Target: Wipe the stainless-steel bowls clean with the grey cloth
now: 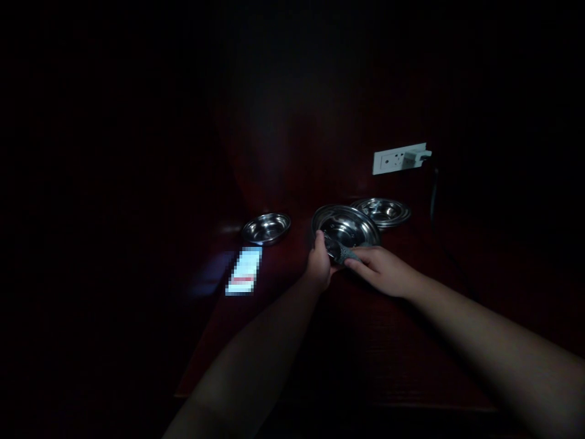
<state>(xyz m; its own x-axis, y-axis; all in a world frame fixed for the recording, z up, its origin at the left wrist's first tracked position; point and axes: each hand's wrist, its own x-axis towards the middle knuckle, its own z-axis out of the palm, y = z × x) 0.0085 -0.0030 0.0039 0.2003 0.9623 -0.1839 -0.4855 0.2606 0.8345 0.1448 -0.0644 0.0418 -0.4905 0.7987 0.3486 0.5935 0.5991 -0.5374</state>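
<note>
Far left: lit phone (244, 271) lies on the dark red desk (388, 360), its far end close to a small steel bowl (266, 228). The left forearm slants up just beside; a sideways swing could shove either one.

Centre: left hand (319, 265) grips the near-left rim of the larger steel bowl (345, 228), thumb uppermost, fingers closed underneath as far as shows. Bowl tips toward the wearer. Hold looks one-sided; a hard push on the opposite side could twist it loose.

Grey cloth (348, 254) sits at the near rim, pinched by the fingers of the right hand (381, 265). Bunched cloth might slip, or drag the rim out of the left grip.

Right, behind: steel dish (382, 212), close to the held bowl's far side; whether they touch, cannot tell. A backward nudge could knock it.

Far right: wall socket (387, 161), plug (414, 158), hanging cable (434, 195). Light poor; missed spots or a misjudged rim likely.
</note>
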